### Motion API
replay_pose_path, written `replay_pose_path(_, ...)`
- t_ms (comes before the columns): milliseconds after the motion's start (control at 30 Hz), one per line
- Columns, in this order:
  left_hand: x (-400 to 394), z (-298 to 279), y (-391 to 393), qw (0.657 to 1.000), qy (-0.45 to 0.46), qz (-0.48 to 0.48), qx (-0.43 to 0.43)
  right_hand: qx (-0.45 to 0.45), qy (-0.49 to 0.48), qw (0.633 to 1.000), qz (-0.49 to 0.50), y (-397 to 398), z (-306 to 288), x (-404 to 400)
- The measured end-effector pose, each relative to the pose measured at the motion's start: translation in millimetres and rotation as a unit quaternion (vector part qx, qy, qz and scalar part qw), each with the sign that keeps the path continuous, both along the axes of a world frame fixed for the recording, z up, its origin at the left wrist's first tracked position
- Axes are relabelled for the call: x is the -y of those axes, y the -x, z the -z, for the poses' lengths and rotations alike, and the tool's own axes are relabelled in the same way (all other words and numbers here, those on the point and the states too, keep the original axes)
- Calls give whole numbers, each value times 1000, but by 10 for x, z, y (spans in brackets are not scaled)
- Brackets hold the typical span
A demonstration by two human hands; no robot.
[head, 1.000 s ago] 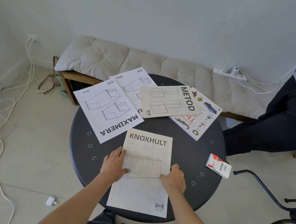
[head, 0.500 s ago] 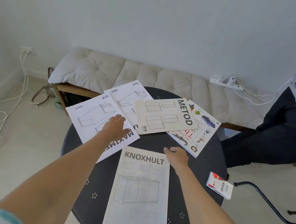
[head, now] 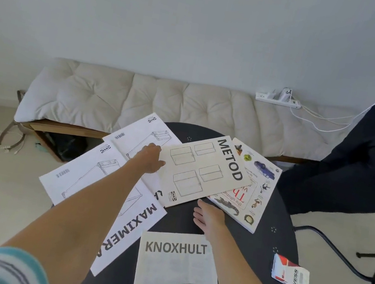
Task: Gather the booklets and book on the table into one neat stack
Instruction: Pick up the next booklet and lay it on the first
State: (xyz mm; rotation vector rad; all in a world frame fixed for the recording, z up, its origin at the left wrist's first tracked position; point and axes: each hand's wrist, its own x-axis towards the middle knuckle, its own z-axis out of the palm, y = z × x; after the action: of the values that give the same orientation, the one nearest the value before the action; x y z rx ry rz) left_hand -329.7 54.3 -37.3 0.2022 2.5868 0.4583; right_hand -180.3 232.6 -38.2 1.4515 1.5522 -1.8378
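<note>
- Head view: round dark table (head: 270, 251) with four IKEA booklets and one book spread over it, nothing stacked neatly so far.
- KNOXHULT booklet (head: 176, 274) lies at the near edge, square to the camera, on its own.
- MAXIMERA booklet (head: 92, 183) sits on the left, hanging off the table edge, with another white booklet (head: 141, 135) beside it at the far side, their edges overlapping.
- METOD booklet (head: 203, 173) lies tilted in the middle, covering part of that white booklet and part of the illustrated book (head: 254, 195) on the right.
- Left hand (head: 149, 160) reaches across the MAXIMERA one and rests at the left edge of METOD, fingers curled loosely; can't tell if it's actually gripping anything.
- Right hand (head: 209, 215) is flat on the table just below METOD's near corner and touching the book's edge, fingers together and stretched out, holding nothing.
- Small red-and-white VESS box (head: 290, 276) sits at the right rim, well apart from the papers.
</note>
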Motion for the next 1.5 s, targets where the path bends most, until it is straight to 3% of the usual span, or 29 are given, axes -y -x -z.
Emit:
replay_pose_path(233, -168, 232, 384, 1000, -10, 13, -8, -4, -27, 998, 60, 175, 230, 25)
replay_pose_path(600, -382, 250, 346, 994, -90, -62, 30, -77, 30, 984, 156, 197, 261, -63)
replay_pose_path(867, -337, -64, 41, 960, -209, -125, 139, -122, 11, 989, 89, -81, 10, -417)
replay_pose_path(1000, -265, -222, -306, 921, -296, -166, 189, -139, 22, 990, 16, -356, -165, -571)
replay_pose_path(1233, -103, -309, -1302, 879, -368, -269, 139, -158, 38, 981, -109, -891, -383, -672)
replay_pose_path(1367, 10, -261, -1936, 847, -407, -306, 155, -128, -20, 979, -156, -1193, -393, -696)
replay_pose_path(1500, 77, -190, -2519, 834, -413, -323, 169, -102, -72, 975, -181, -1493, -322, -651)
